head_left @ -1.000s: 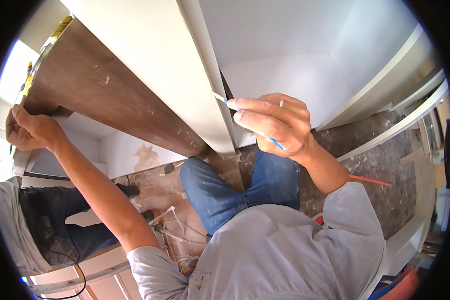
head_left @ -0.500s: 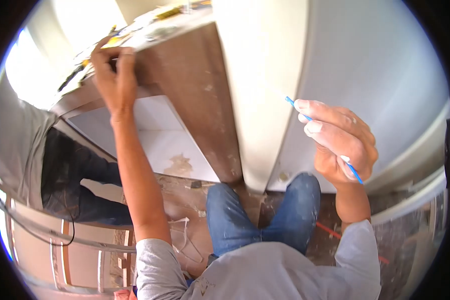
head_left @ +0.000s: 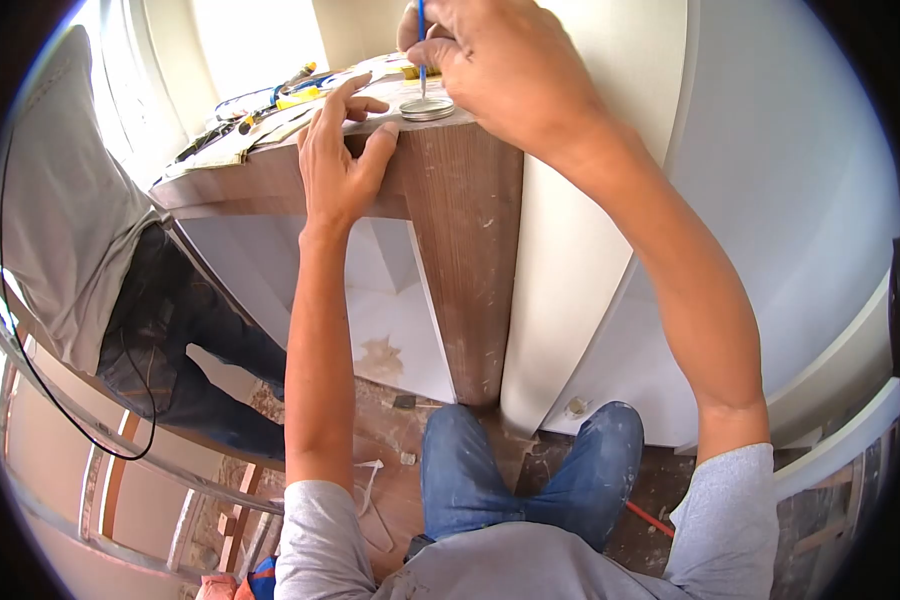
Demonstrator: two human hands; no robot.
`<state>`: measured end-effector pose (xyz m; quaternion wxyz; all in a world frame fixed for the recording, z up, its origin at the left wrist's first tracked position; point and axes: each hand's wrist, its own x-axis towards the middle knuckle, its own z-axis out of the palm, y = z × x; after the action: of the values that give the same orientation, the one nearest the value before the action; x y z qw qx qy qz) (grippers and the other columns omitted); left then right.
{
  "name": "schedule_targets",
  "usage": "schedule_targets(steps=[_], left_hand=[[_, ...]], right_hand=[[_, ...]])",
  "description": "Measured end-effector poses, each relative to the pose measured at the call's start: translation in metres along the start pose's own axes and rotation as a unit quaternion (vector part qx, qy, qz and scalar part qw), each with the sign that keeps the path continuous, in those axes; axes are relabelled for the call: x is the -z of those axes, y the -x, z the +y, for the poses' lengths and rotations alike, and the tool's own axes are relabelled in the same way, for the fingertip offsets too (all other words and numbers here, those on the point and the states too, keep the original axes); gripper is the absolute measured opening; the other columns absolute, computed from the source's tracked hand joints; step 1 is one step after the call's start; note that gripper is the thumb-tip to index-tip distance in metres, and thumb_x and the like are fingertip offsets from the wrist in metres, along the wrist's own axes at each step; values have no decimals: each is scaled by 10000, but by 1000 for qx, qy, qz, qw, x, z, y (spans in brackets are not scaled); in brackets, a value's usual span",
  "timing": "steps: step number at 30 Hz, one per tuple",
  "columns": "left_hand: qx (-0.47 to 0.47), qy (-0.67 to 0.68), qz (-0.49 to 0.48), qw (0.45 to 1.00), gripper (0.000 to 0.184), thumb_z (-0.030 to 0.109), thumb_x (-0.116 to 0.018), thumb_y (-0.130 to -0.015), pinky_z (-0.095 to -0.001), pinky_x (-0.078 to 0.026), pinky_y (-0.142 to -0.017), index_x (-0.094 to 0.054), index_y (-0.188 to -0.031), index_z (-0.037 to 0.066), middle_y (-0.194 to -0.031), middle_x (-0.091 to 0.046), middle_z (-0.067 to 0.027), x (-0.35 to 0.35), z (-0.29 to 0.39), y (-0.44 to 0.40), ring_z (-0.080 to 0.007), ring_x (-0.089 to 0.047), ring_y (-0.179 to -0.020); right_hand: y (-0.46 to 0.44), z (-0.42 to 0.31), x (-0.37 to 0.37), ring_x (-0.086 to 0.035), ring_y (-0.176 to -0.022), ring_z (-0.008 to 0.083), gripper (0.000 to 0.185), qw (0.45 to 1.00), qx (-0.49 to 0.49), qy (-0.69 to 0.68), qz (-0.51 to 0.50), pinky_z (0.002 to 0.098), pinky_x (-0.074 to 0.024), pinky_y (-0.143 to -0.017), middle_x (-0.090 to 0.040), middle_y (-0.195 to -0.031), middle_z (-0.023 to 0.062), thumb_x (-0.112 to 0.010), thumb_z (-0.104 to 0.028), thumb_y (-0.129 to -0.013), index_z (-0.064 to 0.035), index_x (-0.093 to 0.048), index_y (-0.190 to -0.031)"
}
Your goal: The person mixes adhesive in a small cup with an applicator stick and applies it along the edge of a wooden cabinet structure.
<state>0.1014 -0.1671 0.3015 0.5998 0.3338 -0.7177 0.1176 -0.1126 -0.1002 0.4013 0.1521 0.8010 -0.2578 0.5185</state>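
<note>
My right hand (head_left: 505, 75) pinches a slim blue-handled brush (head_left: 422, 30) held upright. The brush's pale tip points down into a shallow round metal lid (head_left: 426, 109) near the front corner of the wood-grain cabinet top; whether it touches the bottom I cannot tell. Just left of the lid, my left hand (head_left: 340, 165) is at the cabinet's edge with thumb and fingers apart, holding nothing. Below it, the brown wood-grain cabinet (head_left: 465, 240) has an opening with a white inside.
Tools with yellow and blue parts (head_left: 280, 97) lie on the cabinet top at the left. Another person (head_left: 70, 220) in a grey shirt stands close on the left, by metal railings (head_left: 180, 485). A cream column (head_left: 570, 270) and a pale curved panel (head_left: 770, 150) rise on the right.
My right hand has swung up and left from in front of the pale panel, bringing the brush to the lid. My left hand has shifted right along the cabinet edge.
</note>
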Motion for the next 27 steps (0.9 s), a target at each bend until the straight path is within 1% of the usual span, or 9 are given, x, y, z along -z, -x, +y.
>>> schedule_targets(steps=[2,5,8,10,16,18,19,24,27], left_hand=[[-10,14,24,1000,525,249,-739,-864,-406,-374,-1107,-647,-1359,101,-1027,-773,-19,-1,-2,6,-202,-650,-1084],[-18,24,54,998,497,188,-796,-849,-405,-399,-1082,-666,-1318,90,-1007,-774,-30,-1,-4,10,-228,-651,-1055],[-11,54,59,997,489,145,-816,-840,-399,-429,-1051,-674,-1304,84,-1004,-777,-47,-2,-5,11,-231,-656,-1031],[-13,71,66,995,475,129,-818,-840,-387,-455,-1017,-679,-1291,79,-1003,-780,-58,-3,-8,12,-225,-666,-998],[-26,98,70,992,481,95,-803,-880,-361,-490,-1005,-653,-1332,28,-1012,-780,-95,-7,-16,16,-198,-694,-1000],[-22,108,59,992,480,72,-787,-896,-335,-502,-993,-634,-1345,1,-1011,-772,-110,-5,-16,16,-182,-699,-1007],[-17,121,54,991,465,44,-769,-902,-334,-498,-1011,-630,-1342,-8,-1032,-766,-128,-5,-17,16,-184,-699,-1033],[-52,131,53,989,437,-1,-729,-954,-351,-479,-1065,-585,-1366,-23,-1111,-763,-162,-8,-32,18,-212,-702,-1093],[-74,127,64,987,418,-2,-716,-983,-358,-470,-1085,-564,-1371,-29,-1135,-762,-170,-11,-38,20,-222,-699,-1135]], right_hand=[[-4,3,-9,-740,-874,430,112,1000,-13,22,-13,507,-574,-799,-757,-898,233,-676,-111,-945,-12,-727,-958],[-9,6,-9,-734,-872,443,134,991,-76,58,-91,516,-569,-795,-752,-892,245,-669,-125,-961,-4,-725,-958],[-5,-6,3,-746,-821,399,122,999,-40,28,0,474,-576,-740,-744,-864,251,-682,-106,-974,8,-721,-955],[5,-12,16,-754,-778,321,87,997,-13,-36,62,427,-570,-684,-739,-822,234,-696,-64,-972,20,-713,-955],[52,-19,74,-760,-739,243,105,961,109,-61,246,333,-624,-671,-760,-960,236,-701,-74,-1020,30,-696,-1031],[77,-19,112,-762,-725,216,114,956,130,-18,261,302,-642,-667,-768,-1006,237,-702,-78,-1036,33,-691,-1056],[94,-18,142,-798,-753,300,148,969,120,49,210,351,-667,-710,-765,-1098,315,-665,-97,-1068,41,-685,-1117],[148,-14,154,-785,-699,333,265,980,110,5,167,417,-658,-788,-748,-1098,350,-661,-208,-1079,9,-633,-1229],[187,-12,138,-782,-697,331,262,976,36,-21,212,455,-652,-823,-751,-1049,330,-659,-226,-1077,-7,-609,-1213]])
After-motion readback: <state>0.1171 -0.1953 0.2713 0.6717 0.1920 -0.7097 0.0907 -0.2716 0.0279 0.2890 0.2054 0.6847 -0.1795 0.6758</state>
